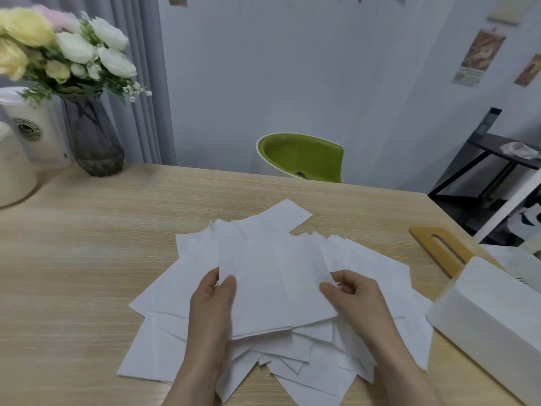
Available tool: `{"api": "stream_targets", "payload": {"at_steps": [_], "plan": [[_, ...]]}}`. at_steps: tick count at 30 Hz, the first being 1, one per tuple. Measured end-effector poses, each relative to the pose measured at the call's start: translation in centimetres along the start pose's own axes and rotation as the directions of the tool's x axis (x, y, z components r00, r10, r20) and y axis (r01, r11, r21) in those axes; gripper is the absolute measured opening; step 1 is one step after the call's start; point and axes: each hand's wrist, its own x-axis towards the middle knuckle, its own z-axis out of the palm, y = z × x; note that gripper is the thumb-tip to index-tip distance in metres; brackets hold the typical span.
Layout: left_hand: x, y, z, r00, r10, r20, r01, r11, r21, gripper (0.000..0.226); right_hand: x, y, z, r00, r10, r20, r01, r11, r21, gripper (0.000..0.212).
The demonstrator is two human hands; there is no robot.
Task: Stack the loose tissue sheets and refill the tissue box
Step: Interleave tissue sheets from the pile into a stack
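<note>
A spread pile of several loose white tissue sheets (366, 273) covers the middle of the wooden table (87, 259). On top of the pile lies a small stack of tissues (272, 294). My left hand (212, 306) pinches the stack's left edge, thumb on top. My right hand (351, 291) pinches its right edge. The white tissue box (483, 312) stands open at the right edge of the table, touching the pile. Its wooden lid (439, 249) with a slot lies flat behind the box.
A grey glass vase (93, 136) with white and yellow flowers stands at the back left, beside a white container (38, 133). A green chair (301, 156) stands beyond the table's far edge. A black rack (491, 159) is at the right.
</note>
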Motion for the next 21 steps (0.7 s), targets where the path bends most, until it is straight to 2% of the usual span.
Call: {"api": "stream_targets", "payload": {"at_steps": [3, 6, 10, 15, 21], "plan": [[0.1, 0.0, 0.0, 1.000, 0.005, -0.006, -0.005, 1.000, -0.002, 0.026, 0.0, 0.0, -0.4, 0.998, -0.046, -0.046, 0.046, 0.999, 0.015, 0.016], [0.1, -0.1, 0.2, 1.000, 0.012, -0.002, -0.012, 1.000, 0.001, 0.027, -0.1, -0.5, -1.3, 0.986, -0.087, -0.139, 0.102, 0.989, 0.103, 0.014], [0.1, -0.2, 0.9, 1.000, 0.013, 0.013, -0.013, 1.000, 0.009, 0.028, -0.3, -1.4, -2.5, 0.982, -0.010, -0.187, 0.063, 0.958, 0.280, 0.008], [0.2, -0.6, 2.5, 1.000, -0.002, 0.026, 0.002, 1.000, 0.004, 0.027, -1.0, -2.6, -2.4, 0.987, 0.051, -0.152, 0.016, 0.911, 0.411, 0.009], [0.0, -0.7, 4.7, 1.000, -0.007, 0.019, 0.007, 1.000, -0.021, 0.025, -2.7, -3.7, -0.3, 0.998, 0.004, -0.060, 0.025, 0.888, 0.460, 0.009]]}}
